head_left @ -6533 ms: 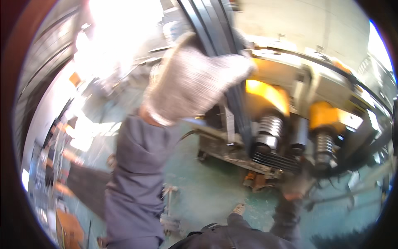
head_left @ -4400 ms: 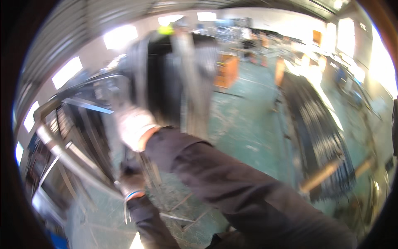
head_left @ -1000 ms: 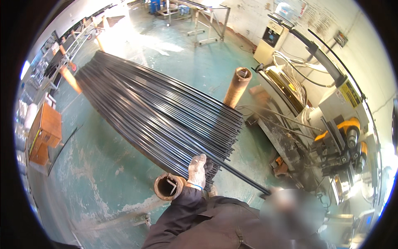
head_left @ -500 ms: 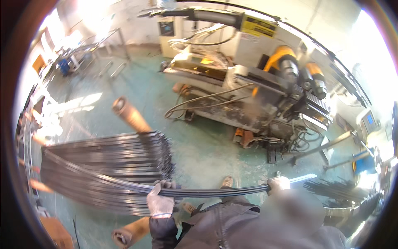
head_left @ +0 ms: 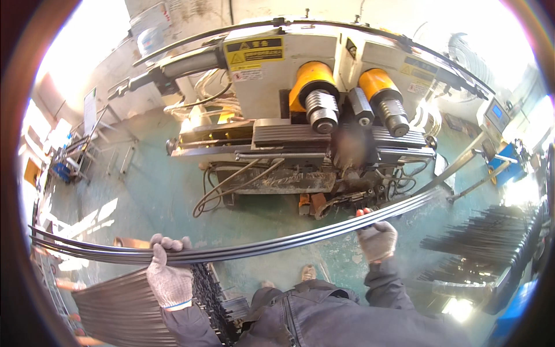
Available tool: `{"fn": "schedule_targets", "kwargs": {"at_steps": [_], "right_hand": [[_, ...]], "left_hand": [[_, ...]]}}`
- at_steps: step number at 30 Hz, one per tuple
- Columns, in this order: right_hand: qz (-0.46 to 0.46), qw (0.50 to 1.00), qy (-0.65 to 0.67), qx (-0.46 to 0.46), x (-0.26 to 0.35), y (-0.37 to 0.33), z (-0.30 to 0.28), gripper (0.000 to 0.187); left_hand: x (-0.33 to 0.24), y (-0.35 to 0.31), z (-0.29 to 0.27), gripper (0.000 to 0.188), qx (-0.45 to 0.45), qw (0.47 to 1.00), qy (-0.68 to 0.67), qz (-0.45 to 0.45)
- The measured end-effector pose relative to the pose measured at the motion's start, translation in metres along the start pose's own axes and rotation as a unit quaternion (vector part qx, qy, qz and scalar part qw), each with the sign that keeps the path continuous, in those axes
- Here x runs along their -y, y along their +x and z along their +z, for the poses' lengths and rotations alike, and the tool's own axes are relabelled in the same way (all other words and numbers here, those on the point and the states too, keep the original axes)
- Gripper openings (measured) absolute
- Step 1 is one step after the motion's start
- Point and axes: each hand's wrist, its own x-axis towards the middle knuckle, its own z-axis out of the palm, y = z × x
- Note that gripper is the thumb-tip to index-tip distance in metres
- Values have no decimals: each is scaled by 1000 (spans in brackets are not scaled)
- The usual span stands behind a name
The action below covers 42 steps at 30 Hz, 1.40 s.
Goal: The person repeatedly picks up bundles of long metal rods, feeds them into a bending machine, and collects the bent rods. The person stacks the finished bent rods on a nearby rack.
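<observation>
A small bundle of long, thin dark metal bars stretches across in front of my body, its right part raised toward the machine. My left hand, in a pale knit glove, is closed round the bundle on the left, fingers over the far side. My right hand, gloved too with reddish fingertips, grips the bars on the right from beneath. Below my left hand lies a large stack of similar dark bars, partly hidden by my forearm.
Ahead stands a large machine with orange-collared metal spindles and a low bed with hanging cables. A control screen stands at the far right. Another pile of dark bars lies on a rack at the right.
The view has swung right and the machine is now straight ahead. Both hands have lifted the bars away from the stack and toward the machine, still gripping them.
</observation>
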Motion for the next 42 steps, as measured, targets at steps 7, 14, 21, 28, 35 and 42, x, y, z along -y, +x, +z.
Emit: {"fn": "schedule_targets", "kwargs": {"at_steps": [7, 14, 21, 28, 35, 42], "right_hand": [[-142, 979, -70, -125, 5, 53, 66, 23], [-269, 955, -72, -99, -18, 125, 114, 22], [-324, 924, -137, -147, -33, 197, 153, 27], [-339, 918, -109, -174, -21, 256, 160, 24], [-182, 147, -914, -332, -13, 280, 157, 33], [-149, 121, -921, -339, -16, 286, 162, 30]], "left_hand": [[-56, 128, -2, 44, 113, 993, -16, 35], [-51, 292, -52, 25, 106, 993, 48, 37], [0, 395, -37, 23, 55, 996, 36, -53], [71, 421, -9, 30, 36, 991, 44, -123], [109, 422, 11, 34, 89, 983, 21, -160], [108, 436, -10, 36, 152, 981, 1, -124]]}}
